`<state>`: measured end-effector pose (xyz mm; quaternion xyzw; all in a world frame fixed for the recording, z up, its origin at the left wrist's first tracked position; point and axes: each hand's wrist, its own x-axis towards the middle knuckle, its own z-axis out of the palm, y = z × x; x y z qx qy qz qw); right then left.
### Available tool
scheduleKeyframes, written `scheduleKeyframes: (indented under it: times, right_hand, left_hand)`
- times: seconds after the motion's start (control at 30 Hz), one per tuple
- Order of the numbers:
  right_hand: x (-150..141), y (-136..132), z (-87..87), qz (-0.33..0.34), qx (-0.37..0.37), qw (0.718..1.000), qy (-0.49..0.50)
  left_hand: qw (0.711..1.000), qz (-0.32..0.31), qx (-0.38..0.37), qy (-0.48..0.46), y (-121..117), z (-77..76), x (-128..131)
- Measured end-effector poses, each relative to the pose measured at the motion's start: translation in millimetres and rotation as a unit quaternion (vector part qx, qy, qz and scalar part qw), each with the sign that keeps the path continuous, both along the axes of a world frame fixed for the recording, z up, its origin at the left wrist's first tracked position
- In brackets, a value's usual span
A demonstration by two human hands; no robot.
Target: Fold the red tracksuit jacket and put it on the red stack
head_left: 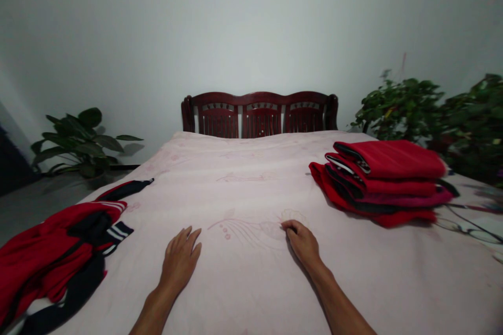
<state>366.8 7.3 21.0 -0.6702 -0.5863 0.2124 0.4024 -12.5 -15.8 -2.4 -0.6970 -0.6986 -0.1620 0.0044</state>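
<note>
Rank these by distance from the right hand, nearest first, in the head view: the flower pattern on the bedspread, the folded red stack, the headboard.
From the right hand:
1. Flower pattern: on the bedspread, right at the fingertips.
2. Folded red stack: on the bed, ahead and to the right.
3. Dark red wooden headboard: at the bed's far end.

Bed (236, 178), folded clothes stack (381, 183) on right half, crumpled garment (55, 251) on left edge, headboard (259, 115) at far end, potted plant (80, 141) off left side, leafy plants (401, 110) off far right corner

Left hand (179, 261) splayed, right hand (302, 243) curled downward.
</note>
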Motion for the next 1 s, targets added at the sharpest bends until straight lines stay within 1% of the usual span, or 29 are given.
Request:
scheduleKeyframes:
  times: [0.17,0.47,0.7,1.0]
  right_hand:
    - [0.3,0.6,-1.3,0.002,0.004,1.000,0.004]
    - [0.5,0.8,-1.3,0.004,0.005,1.000,0.000]
    - [1.1,1.3,-3.8,0.008,0.009,1.000,-0.001]
    - [-0.4,-0.2,-0.3,0.002,0.003,1.000,0.001]
  left_hand:
    - [1.000,0.003,0.008,-0.002,-0.8,2.1,1.7]
    - [1.000,0.006,0.003,0.019,0.2,0.0,1.0]
    - [1.000,0.003,-0.002,0.018,-0.7,2.1,1.9]
    - [1.000,0.005,0.009,0.022,-2.6,3.7,4.2]
